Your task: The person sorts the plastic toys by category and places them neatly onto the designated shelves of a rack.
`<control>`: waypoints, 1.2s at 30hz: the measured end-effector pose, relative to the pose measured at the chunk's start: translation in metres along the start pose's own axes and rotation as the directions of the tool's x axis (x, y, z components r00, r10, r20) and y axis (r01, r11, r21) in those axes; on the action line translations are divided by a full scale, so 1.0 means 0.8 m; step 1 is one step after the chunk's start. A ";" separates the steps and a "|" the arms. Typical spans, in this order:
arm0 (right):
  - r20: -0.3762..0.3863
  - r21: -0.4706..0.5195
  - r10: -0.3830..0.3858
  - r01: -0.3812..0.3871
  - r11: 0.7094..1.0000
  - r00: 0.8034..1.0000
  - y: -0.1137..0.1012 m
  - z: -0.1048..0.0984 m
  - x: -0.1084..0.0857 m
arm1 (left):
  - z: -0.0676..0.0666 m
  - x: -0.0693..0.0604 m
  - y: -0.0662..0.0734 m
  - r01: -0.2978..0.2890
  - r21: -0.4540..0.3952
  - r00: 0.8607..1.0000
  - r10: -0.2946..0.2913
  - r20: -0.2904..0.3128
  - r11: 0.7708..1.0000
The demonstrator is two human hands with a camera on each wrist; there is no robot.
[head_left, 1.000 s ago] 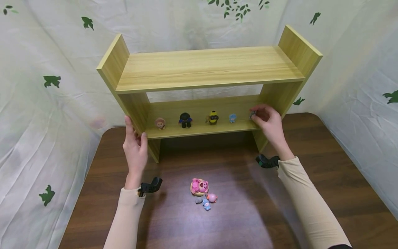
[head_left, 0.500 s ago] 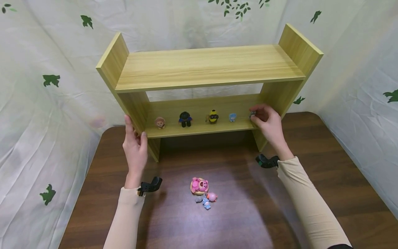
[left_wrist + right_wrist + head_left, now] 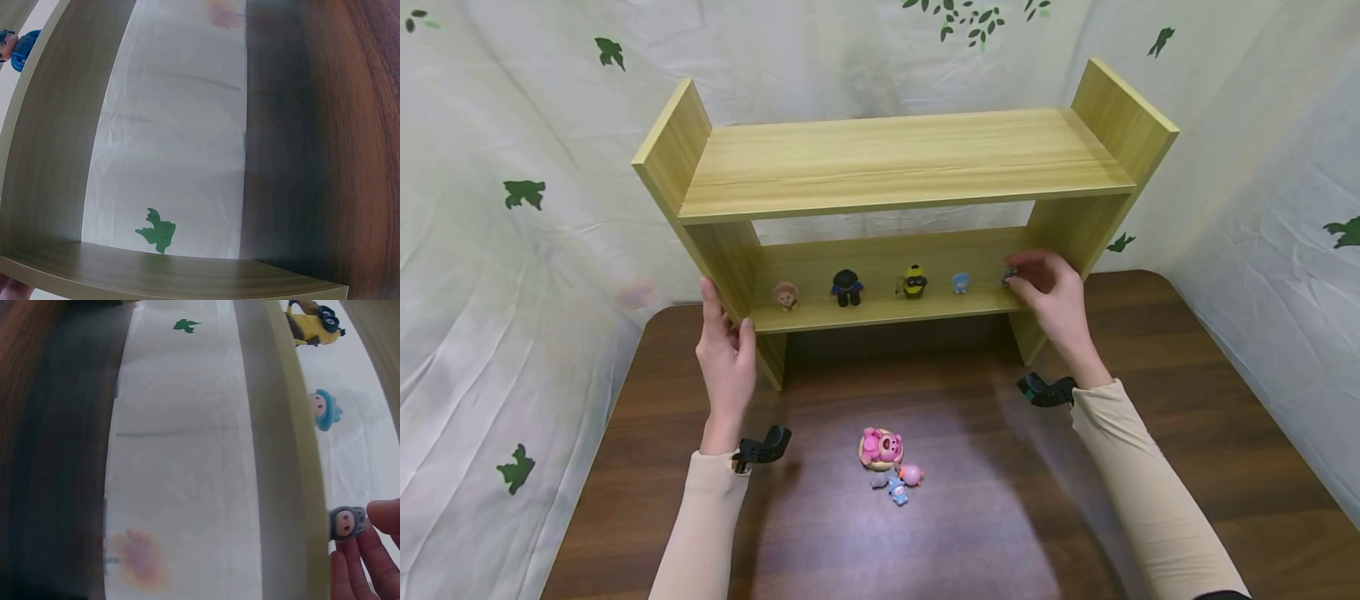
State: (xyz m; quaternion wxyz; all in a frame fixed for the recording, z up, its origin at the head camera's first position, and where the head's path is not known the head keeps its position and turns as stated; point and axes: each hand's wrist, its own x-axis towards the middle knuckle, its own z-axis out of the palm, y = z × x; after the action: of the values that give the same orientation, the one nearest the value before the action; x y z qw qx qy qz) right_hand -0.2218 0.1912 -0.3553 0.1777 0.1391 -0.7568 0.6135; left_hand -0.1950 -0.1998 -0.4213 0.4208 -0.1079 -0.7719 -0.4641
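Note:
On the lower board of a two-tier wooden shelf (image 3: 880,158), several small figurines stand in a row. At its right end my right hand (image 3: 1051,302) has thumb and fingers around a small grey figurine (image 3: 347,523), which stands on the board with its pale face turned outward. To its left are a light-blue figurine (image 3: 961,283), a yellow minion figurine (image 3: 914,283), a black-and-blue figurine (image 3: 847,288) and a brown furry figurine (image 3: 787,296). My left hand (image 3: 726,358) holds the shelf's left side panel, thumb at the front edge and fingers along the outside.
On the brown table (image 3: 820,550) in front of the shelf lie a pink bear figurine (image 3: 881,448), a pink round figurine (image 3: 912,475), a blue figurine (image 3: 898,492) and a small grey piece (image 3: 879,481). A white leaf-patterned cloth (image 3: 572,250) hangs behind.
My right hand has shifted very slightly to the right, and its fingers sit a touch differently around the grey figurine. The left hand and the other figurines have stayed put.

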 end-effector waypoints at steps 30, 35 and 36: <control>-0.003 0.247 -0.156 0.152 0.957 0.988 -0.011 0.004 -0.040 | 0.000 0.000 0.001 0.004 0.006 1.000 -0.004 0.004 1.000; 0.031 0.260 -0.156 0.143 0.955 0.987 -0.008 0.011 -0.052 | 0.000 0.000 0.001 -0.002 0.013 1.000 0.002 0.005 1.000; 0.038 0.259 -0.158 0.143 0.955 0.987 -0.007 0.013 -0.054 | 0.000 0.000 0.001 -0.004 0.013 1.000 0.004 0.004 1.000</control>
State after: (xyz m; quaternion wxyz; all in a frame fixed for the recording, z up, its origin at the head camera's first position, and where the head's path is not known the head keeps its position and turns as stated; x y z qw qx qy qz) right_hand -0.1818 0.1796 -0.3714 0.1826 0.2359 -0.6635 0.6861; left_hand -0.1942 -0.1994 -0.4207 0.4208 -0.1075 -0.7757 -0.4579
